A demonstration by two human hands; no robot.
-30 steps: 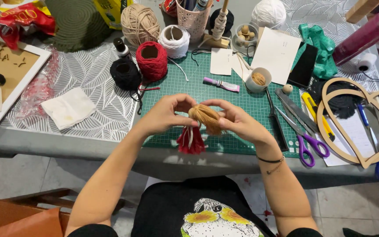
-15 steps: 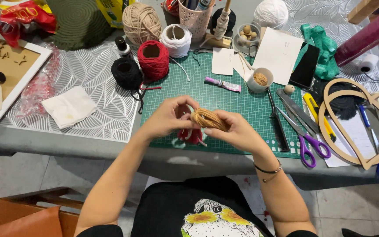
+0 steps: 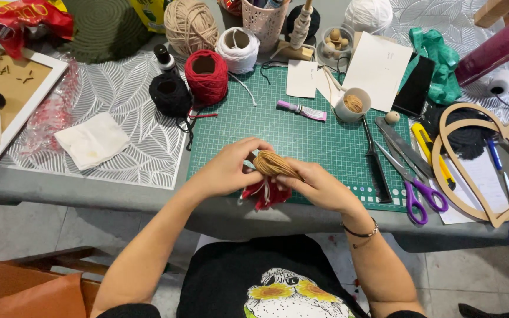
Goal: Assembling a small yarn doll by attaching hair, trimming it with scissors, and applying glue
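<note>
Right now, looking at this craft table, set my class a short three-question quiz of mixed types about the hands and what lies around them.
1. True or false: both hands grip the tan cord bundle.
2. What colour is the tassel hanging below the left hand and right hand?
3. The purple-handled scissors lie: A) by the left hand, B) by the right hand, C) on the white cloth.

Key: 1 true; 2 red; 3 B.
</note>
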